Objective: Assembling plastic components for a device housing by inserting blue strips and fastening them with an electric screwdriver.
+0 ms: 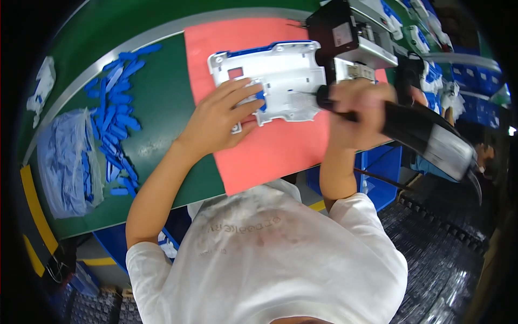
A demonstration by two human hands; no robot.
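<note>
A white plastic housing panel (278, 75) with a blue edge lies flat on a salmon-pink mat (270, 151). My left hand (224, 116) presses down on the panel's near left part, fingers spread over a small blue piece. My right hand (359, 110) grips a black electric screwdriver (426, 135), whose tip touches the panel near its middle right. The tool's body stretches off to the right.
A heap of several small blue plastic clips (116, 108) lies on the green belt (162, 108) to the left, beside a clear bag (67, 162) of more. A black and grey machine (353, 38) stands just behind the panel. Blue bins (480, 81) sit far right.
</note>
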